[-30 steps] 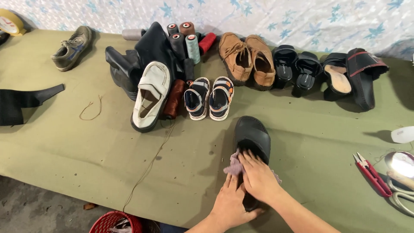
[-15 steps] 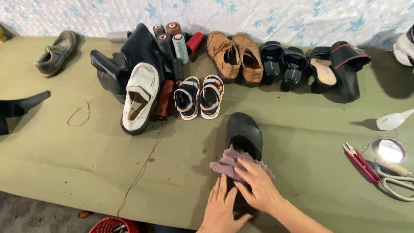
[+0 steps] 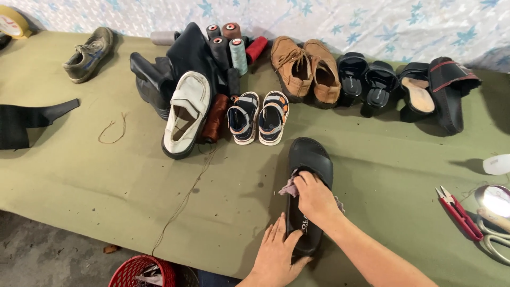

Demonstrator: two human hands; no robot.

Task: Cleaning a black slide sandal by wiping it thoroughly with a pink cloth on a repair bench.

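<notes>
Your left hand point(image 3: 276, 255) lies flat and released against the heel end of the black slipper point(image 3: 308, 186), thumb over its edge — that pins the slipper to the olive surface point(image 3: 106, 175) so it cannot slide. Your right hand point(image 3: 314, 197) is clenched on a small pinkish cloth point(image 3: 290, 187), pressing it down onto the slipper's footbed just behind the strap; the cloth is bunched under the fingers, so little of it shows.

The slipper lies near the front edge of the surface, toe pointing away from you. Beyond its toe stands a pair of small striped sandals point(image 3: 258, 117), and to the left of those a white loafer point(image 3: 185, 114) leans against a black boot point(image 3: 170, 74). Further back from the slipper are thread spools point(image 3: 229, 45), a pair of tan shoes point(image 3: 307, 68) and black sandals point(image 3: 366, 82). Well to the right of the slipper lie red thread snips point(image 3: 458, 212) beside scissors point(image 3: 491, 234).

Below the front edge, left of the slipper's heel, sits a red basket point(image 3: 141, 272) — it seems to hold scraps, though you cannot make out what kind.
</notes>
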